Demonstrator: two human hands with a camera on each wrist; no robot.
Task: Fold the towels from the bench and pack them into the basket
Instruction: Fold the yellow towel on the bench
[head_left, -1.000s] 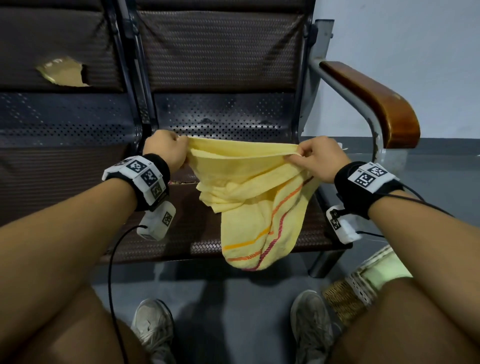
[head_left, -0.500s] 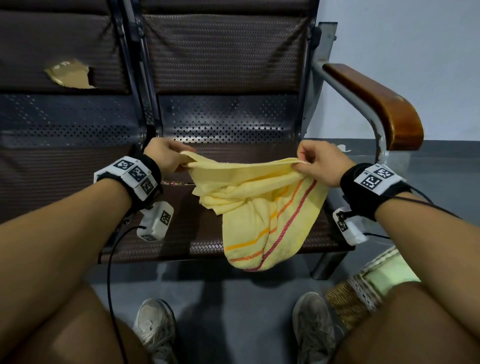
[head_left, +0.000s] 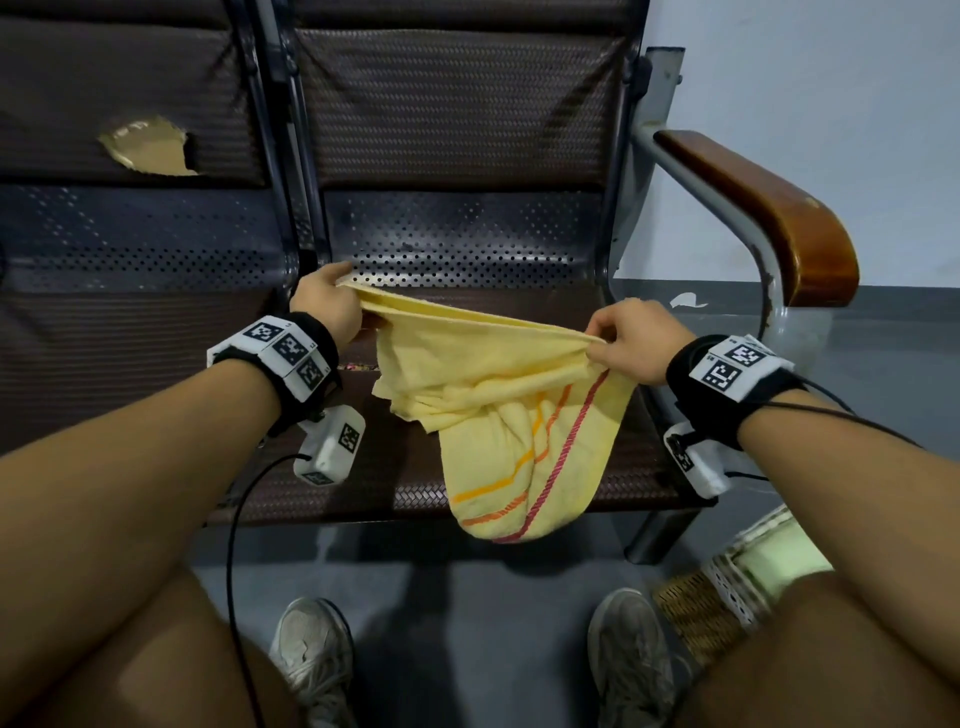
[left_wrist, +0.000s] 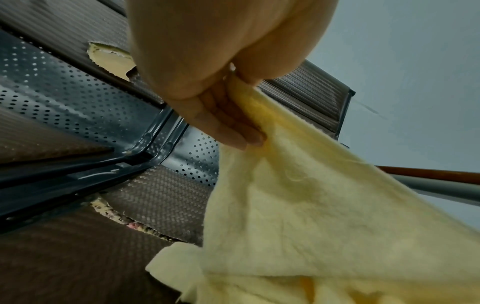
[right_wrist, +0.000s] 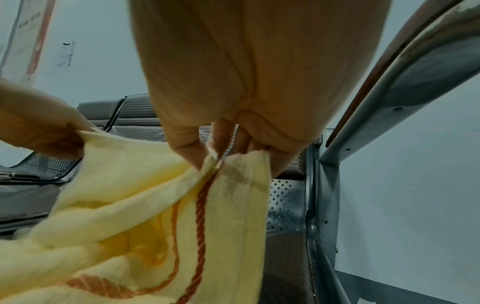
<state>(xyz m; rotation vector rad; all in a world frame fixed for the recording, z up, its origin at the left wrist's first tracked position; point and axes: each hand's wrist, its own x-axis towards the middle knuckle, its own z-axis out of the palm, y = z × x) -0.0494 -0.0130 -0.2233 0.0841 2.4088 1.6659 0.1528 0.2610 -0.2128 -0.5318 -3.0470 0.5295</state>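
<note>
A pale yellow towel with orange and red stripes is stretched between my two hands above the brown bench seat. My left hand pinches its far-left corner; the left wrist view shows fingers curled on the towel edge. At the other end my right hand pinches the right corner, thumb and fingers closed on the towel hem. The rest of the cloth sags bunched and hangs over the seat's front edge. A woven basket sits on the floor at lower right, partly hidden by my leg.
The bench backrest rises behind. A wooden armrest on a grey metal frame curves at the right. The left seat's backrest has a torn hole. My shoes stand on the grey floor below the seat.
Both hands have lowered the towel's top edge toward the seat, and the left hand has moved farther back. The hanging cloth has bunched more onto the seat.
</note>
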